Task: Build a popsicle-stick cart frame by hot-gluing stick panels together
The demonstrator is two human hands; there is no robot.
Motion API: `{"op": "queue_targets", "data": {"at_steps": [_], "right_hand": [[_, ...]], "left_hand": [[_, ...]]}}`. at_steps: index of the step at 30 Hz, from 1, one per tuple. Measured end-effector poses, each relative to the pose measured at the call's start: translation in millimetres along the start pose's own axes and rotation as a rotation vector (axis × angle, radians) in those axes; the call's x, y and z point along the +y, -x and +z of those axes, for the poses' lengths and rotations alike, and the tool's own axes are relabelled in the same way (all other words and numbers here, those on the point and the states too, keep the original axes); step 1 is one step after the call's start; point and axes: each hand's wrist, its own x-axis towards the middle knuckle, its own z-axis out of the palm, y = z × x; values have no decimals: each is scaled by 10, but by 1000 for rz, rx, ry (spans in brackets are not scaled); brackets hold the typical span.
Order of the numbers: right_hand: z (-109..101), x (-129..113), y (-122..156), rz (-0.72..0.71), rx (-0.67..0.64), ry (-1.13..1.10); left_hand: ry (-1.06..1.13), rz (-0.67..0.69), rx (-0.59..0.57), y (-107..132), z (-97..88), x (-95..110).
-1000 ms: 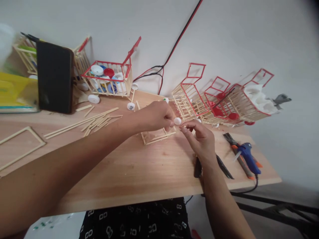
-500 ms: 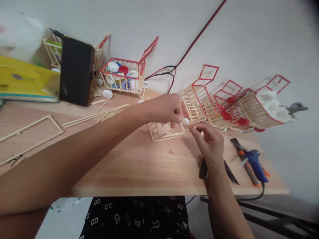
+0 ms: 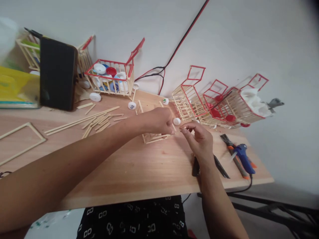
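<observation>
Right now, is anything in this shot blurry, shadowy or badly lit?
In the head view, light is soft, with faint shadows behind the carts on the wall; in the head view, the top right corner darkens; also in the head view, fine detail smears, leaving the tiny piece at the right hand unclear.

The left hand (image 3: 163,120) hides part of a stick frame (image 3: 156,140) toward the back edge of the desk (image 3: 139,172); the right hand (image 3: 198,136) pinches a bit (image 3: 183,128) too small to identify.
</observation>
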Motion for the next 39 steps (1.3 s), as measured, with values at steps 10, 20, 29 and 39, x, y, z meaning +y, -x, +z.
{"op": "queue_targets", "data": {"at_steps": [10, 20, 29, 39], "right_hand": [[-14, -19, -10, 16, -16, 17], [-7, -14, -5, 27, -23, 20], [-8, -13, -1, 19, -18, 3], [-3, -39, -6, 9, -11, -11]], "left_hand": [[-41, 18, -32, -59, 50, -6], [-40, -2, 3, -63, 43, -25], [-63, 8, 15, -69, 62, -31], [-54, -27, 30, -56, 63, -11]]}}
